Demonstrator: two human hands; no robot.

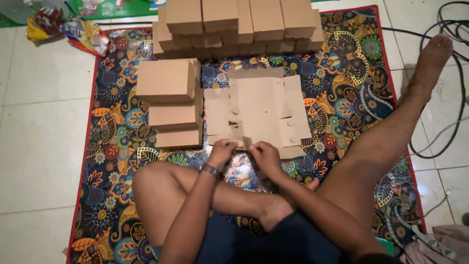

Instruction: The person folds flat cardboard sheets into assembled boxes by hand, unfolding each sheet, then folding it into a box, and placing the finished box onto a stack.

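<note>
Lower centre of the frame: a person is sitting cross-legged on a patterned mat [117, 142], one leg stretching toward the upper right. Left hand [222, 150], with a wristband just below it, is curling narrow around the near edge of a flat cardboard blank [259, 110]; fingers are pinching a small flap there. Right hand [266, 156] is sitting just beside the left, also closing on the same near edge, fingers bent tight. The two hands are nearly touching each other. The blank is lying unfolded on the mat at frame centre, just beyond the hands, its tabs and cut-outs spreading to both sides. Left of centre, a stack of folded boxes [171, 102] is standing three high, just beside the blank. Farther off, along the top centre, a larger pile of folded boxes [239, 24] is resting at the mat's far edge. Upper left: snack wrappers [73, 32] are lying on the white tile floor [39, 137]. Upper right: dark cables [457, 63] are looping over the tiles beside the foot.
</note>
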